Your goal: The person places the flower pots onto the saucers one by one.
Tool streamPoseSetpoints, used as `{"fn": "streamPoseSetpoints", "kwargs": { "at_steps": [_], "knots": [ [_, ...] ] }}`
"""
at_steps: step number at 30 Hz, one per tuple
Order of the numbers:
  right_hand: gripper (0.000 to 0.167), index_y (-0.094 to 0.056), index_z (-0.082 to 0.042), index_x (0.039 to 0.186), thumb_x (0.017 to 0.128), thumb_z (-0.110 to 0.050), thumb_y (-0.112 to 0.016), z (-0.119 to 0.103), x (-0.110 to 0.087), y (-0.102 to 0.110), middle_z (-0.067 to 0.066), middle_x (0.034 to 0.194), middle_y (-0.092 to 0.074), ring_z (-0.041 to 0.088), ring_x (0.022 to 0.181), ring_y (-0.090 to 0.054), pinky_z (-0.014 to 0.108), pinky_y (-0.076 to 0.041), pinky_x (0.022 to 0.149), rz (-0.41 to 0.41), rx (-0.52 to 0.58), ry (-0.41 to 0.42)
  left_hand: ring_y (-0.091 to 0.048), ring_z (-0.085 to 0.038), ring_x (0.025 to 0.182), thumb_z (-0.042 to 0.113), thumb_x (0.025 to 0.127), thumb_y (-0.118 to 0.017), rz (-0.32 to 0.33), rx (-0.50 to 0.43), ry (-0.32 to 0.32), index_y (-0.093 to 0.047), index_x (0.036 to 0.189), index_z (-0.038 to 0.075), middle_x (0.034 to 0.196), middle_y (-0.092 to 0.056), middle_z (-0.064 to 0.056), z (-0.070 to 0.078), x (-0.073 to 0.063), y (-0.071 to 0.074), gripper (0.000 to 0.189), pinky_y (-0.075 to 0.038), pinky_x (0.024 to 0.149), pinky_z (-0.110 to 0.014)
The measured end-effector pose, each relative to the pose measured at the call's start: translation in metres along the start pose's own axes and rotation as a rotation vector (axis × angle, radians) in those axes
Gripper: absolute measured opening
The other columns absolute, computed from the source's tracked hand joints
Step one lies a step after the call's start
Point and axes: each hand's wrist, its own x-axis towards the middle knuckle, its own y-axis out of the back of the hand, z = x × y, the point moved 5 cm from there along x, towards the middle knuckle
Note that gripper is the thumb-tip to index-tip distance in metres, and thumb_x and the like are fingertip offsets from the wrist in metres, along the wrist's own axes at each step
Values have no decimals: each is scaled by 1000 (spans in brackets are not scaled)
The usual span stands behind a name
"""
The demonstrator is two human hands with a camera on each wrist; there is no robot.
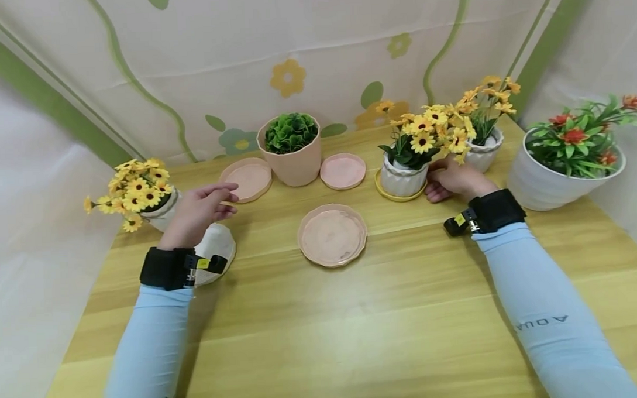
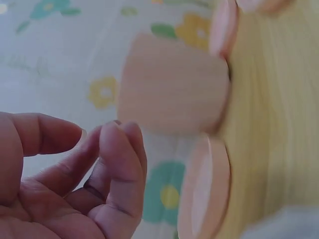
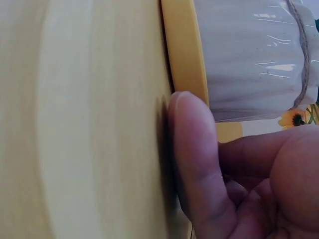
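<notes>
My right hand (image 1: pixel 455 179) is beside a ribbed white pot (image 1: pixel 404 181) of yellow flowers, which stands on a yellow saucer (image 1: pixel 401 196). In the right wrist view, a fingertip (image 3: pixel 192 114) lies right at the rim of that saucer, close over the wood; other fingers are partly hidden behind it. My left hand (image 1: pixel 199 212) hovers empty, fingers loosely bent, between a white pot of yellow flowers (image 1: pixel 139 193) and a peach saucer (image 1: pixel 250 177). Below its wrist lies a white saucer (image 1: pixel 215 249), partly covered by the wrist strap.
A peach pot (image 1: pixel 295 162) with a green plant stands at the back. Near it lies a pink saucer (image 1: pixel 344 170), and a larger peach saucer (image 1: pixel 332 235) lies mid-table. At right stand another flower pot (image 1: pixel 485 152) and a big white planter (image 1: pixel 549 179) with red flowers.
</notes>
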Motion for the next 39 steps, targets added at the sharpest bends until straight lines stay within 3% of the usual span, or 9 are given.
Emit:
{"fn": "streamPoseSetpoints", "kwargs": {
  "at_steps": [8, 14, 18, 23, 26, 28, 30, 34, 39],
  "knots": [
    [49, -25, 15, 144, 107, -15, -36, -5, -11, 1, 11, 84, -64, 15, 67, -68, 31, -59, 68, 6, -64, 21, -67, -18, 101, 29, 106, -44, 83, 298, 147, -40, 150, 3, 135, -50, -21, -10, 26, 36, 51, -51, 95, -35],
    [39, -63, 6, 100, 102, -31, -51, -23, -43, 13, 9, 75, -72, 20, 69, -71, 45, -53, 84, 108, -571, 43, -58, -28, 114, 23, 104, -44, 129, 431, 190, -35, 153, 4, 154, -37, -17, -7, 47, 41, 53, -52, 94, -34],
    [39, -72, 2, 92, 101, -32, -53, -38, -59, 0, 7, 76, -73, 21, 71, -72, 50, -51, 89, 1, -696, 3, -56, -29, 113, 21, 104, -44, 133, 465, 211, -33, 153, 3, 155, -35, -18, -5, 57, 43, 53, -51, 92, -34],
    [35, -71, 4, 89, 101, -24, -55, -60, -80, -32, 7, 76, -72, 21, 67, -71, 37, -58, 69, -147, -742, 54, -58, -26, 106, 17, 104, -44, 112, 518, 218, -30, 153, -2, 154, -35, -21, -4, 66, 45, 54, -51, 91, -35],
    [31, -72, 1, 84, 101, -21, -57, -76, -93, -56, 6, 73, -70, 20, 64, -69, 32, -58, 63, -152, -751, 154, -59, -20, 73, 13, 101, -46, 84, 613, 200, -58, 113, -11, 105, -62, -21, -4, 74, 43, 29, -49, 70, -31],
    [27, -74, -1, 90, 101, -21, -58, -88, -101, -70, 4, 72, -70, 17, 64, -69, 31, -57, 62, -100, -747, 235, -50, -16, 54, 12, 98, -47, 78, 702, 194, -52, 75, -2, 71, -56, -9, -6, 81, 43, 28, -41, 57, -28],
    [25, -75, -2, 99, 101, -21, -58, -100, -105, -82, 3, 72, -70, 16, 65, -68, 30, -57, 62, -12, -713, 308, -45, -15, 44, 11, 96, -48, 74, 772, 206, -38, 62, 7, 53, -37, -1, -10, 89, 44, 36, -37, 49, -27],
    [27, -70, 0, 115, 101, -19, -57, -115, -102, -99, 6, 77, -70, 18, 67, -68, 31, -58, 63, 132, -578, 391, -55, -17, 46, 13, 95, -50, 70, 824, 274, -63, 79, -2, 55, -49, -3, -21, 104, 49, 25, -45, 46, -26],
    [33, -64, 0, 128, 101, -17, -55, -127, -78, -116, 10, 81, -71, 21, 68, -70, 33, -58, 61, 206, -461, 433, -63, -17, 54, 11, 94, -54, 56, 726, 349, -61, 116, -14, 65, -59, -8, -34, 118, 55, 34, -55, 53, -29]
  ]
}}
